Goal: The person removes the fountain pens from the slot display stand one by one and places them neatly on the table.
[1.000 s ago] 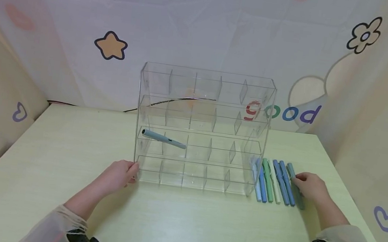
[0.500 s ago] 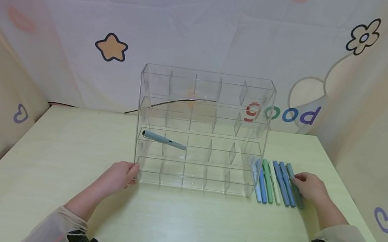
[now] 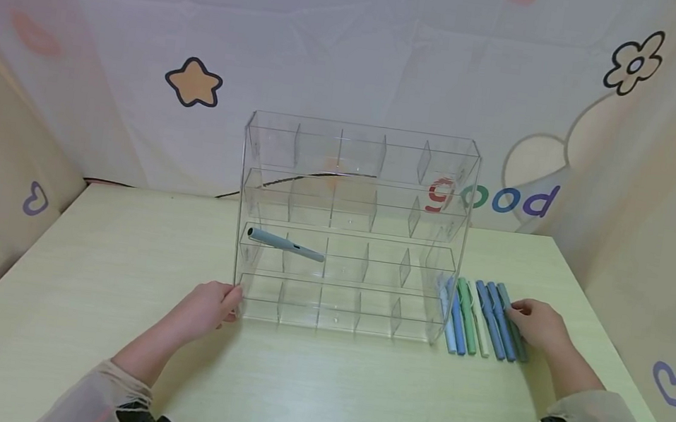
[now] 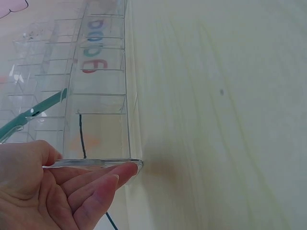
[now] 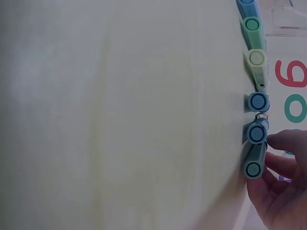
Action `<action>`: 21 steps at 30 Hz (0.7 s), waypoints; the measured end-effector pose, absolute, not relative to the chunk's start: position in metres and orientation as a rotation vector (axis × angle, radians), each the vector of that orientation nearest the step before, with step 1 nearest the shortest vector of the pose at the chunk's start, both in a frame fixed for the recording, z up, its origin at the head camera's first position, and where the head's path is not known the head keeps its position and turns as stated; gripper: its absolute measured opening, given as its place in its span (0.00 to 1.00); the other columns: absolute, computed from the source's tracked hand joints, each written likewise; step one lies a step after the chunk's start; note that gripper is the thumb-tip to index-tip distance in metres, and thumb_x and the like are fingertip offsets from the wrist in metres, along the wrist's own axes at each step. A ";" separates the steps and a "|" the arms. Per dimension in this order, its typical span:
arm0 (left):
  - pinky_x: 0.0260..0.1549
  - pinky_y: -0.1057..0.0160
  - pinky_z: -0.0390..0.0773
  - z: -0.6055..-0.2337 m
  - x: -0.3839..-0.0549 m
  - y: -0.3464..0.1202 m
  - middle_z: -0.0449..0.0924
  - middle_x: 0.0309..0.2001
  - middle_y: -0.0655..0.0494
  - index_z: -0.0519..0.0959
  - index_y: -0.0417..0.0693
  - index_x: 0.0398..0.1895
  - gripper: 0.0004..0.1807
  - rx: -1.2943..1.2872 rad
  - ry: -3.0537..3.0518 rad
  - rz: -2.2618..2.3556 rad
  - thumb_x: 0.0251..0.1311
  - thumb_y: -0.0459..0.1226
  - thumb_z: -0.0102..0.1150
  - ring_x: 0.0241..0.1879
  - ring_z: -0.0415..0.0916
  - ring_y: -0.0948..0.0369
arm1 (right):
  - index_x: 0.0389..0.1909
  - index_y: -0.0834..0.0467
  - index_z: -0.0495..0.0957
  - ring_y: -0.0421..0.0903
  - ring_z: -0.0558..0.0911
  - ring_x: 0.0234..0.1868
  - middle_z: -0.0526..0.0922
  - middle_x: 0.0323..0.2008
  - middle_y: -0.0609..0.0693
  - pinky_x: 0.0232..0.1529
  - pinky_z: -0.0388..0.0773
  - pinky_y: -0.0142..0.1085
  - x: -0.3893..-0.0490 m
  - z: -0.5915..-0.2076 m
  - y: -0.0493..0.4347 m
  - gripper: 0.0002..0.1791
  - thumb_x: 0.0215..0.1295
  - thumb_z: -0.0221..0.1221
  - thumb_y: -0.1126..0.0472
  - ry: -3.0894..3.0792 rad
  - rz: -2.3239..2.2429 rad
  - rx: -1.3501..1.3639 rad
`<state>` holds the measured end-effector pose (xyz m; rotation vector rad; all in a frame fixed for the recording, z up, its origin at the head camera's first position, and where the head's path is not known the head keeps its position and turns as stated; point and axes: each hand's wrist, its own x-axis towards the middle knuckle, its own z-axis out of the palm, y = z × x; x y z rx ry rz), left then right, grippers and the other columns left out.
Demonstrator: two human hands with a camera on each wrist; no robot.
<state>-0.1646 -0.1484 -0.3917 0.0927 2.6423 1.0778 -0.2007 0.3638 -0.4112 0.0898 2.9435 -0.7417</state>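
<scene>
A clear acrylic rack [image 3: 350, 234] with stepped tiers and dividers stands mid-table. My left hand [image 3: 206, 311] grips its lower left side panel; in the left wrist view the thumb is on one face of the panel [image 4: 96, 162] and the fingers on the other. One grey-blue pen [image 3: 285, 243] lies slanted across the rack's left compartments, second tier from the bottom. Right of the rack, several pens lie side by side. My right hand [image 3: 541, 327] pinches the outermost grey-green pen [image 3: 505, 297], whose end [image 5: 253, 168] shows beside a blue pen [image 5: 257, 133] in the right wrist view.
The row also has a pale green pen [image 3: 481, 319], a green pen [image 3: 467, 315] and blue ones nearer the rack, some seen through its right wall. Behind the pale table [image 3: 326, 395] hangs a printed cloth [image 3: 345, 62], which also covers both sides.
The grey-green pen has shifted slightly left toward its neighbours, with my right hand on it. My left hand and the rack have stayed put.
</scene>
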 end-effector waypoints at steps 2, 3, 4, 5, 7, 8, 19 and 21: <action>0.23 0.61 0.71 -0.392 -0.165 -0.148 0.80 0.39 0.39 0.76 0.33 0.37 0.19 0.093 2.641 1.082 0.69 0.39 0.38 0.31 0.77 0.55 | 0.49 0.78 0.68 0.64 0.75 0.42 0.73 0.45 0.73 0.42 0.72 0.51 -0.200 -0.410 0.364 0.22 0.67 0.47 0.61 2.936 -0.743 0.096; 0.23 0.61 0.71 -0.392 -0.165 -0.148 0.80 0.39 0.38 0.76 0.33 0.36 0.19 0.098 2.640 1.082 0.69 0.39 0.38 0.31 0.77 0.55 | 0.49 0.78 0.68 0.64 0.75 0.43 0.73 0.45 0.74 0.42 0.72 0.51 -0.199 -0.409 0.364 0.22 0.67 0.47 0.60 2.935 -0.740 0.100; 0.23 0.61 0.72 -0.392 -0.165 -0.148 0.80 0.40 0.38 0.76 0.33 0.36 0.19 0.101 2.639 1.082 0.70 0.39 0.38 0.31 0.77 0.55 | 0.50 0.78 0.68 0.65 0.74 0.43 0.73 0.46 0.74 0.43 0.71 0.52 -0.199 -0.409 0.364 0.22 0.67 0.47 0.60 2.934 -0.741 0.105; 0.23 0.61 0.72 -0.392 -0.165 -0.148 0.80 0.40 0.38 0.76 0.33 0.37 0.19 0.104 2.638 1.083 0.69 0.39 0.38 0.31 0.77 0.55 | 0.50 0.78 0.67 0.65 0.74 0.44 0.73 0.46 0.74 0.43 0.71 0.52 -0.198 -0.408 0.363 0.23 0.67 0.47 0.60 2.936 -0.739 0.111; 0.23 0.61 0.72 -0.392 -0.165 -0.148 0.80 0.40 0.38 0.76 0.32 0.39 0.19 0.097 2.636 1.080 0.69 0.39 0.38 0.31 0.78 0.55 | 0.51 0.78 0.67 0.66 0.73 0.46 0.72 0.47 0.74 0.45 0.70 0.53 -0.196 -0.406 0.363 0.23 0.68 0.47 0.59 2.944 -0.753 0.119; 0.24 0.61 0.72 -0.392 -0.166 -0.148 0.80 0.40 0.38 0.76 0.32 0.41 0.19 0.093 2.635 1.078 0.69 0.39 0.38 0.32 0.78 0.55 | 0.52 0.78 0.66 0.67 0.72 0.47 0.71 0.47 0.74 0.45 0.70 0.54 -0.195 -0.405 0.363 0.24 0.68 0.47 0.59 2.957 -0.766 0.119; 0.26 0.59 0.74 -0.392 -0.165 -0.149 0.80 0.40 0.38 0.76 0.31 0.43 0.20 0.096 2.631 1.078 0.70 0.39 0.38 0.34 0.78 0.54 | 0.62 0.71 0.60 0.65 0.69 0.54 0.71 0.52 0.69 0.51 0.67 0.55 -0.185 -0.384 0.335 0.28 0.72 0.45 0.54 2.989 -1.142 0.014; 0.27 0.59 0.74 -0.393 -0.165 -0.149 0.80 0.41 0.38 0.76 0.31 0.43 0.20 0.088 2.628 1.082 0.69 0.39 0.38 0.34 0.79 0.54 | 0.63 0.70 0.60 0.64 0.69 0.55 0.71 0.53 0.68 0.53 0.66 0.54 -0.182 -0.378 0.328 0.29 0.72 0.45 0.52 2.974 -1.195 -0.016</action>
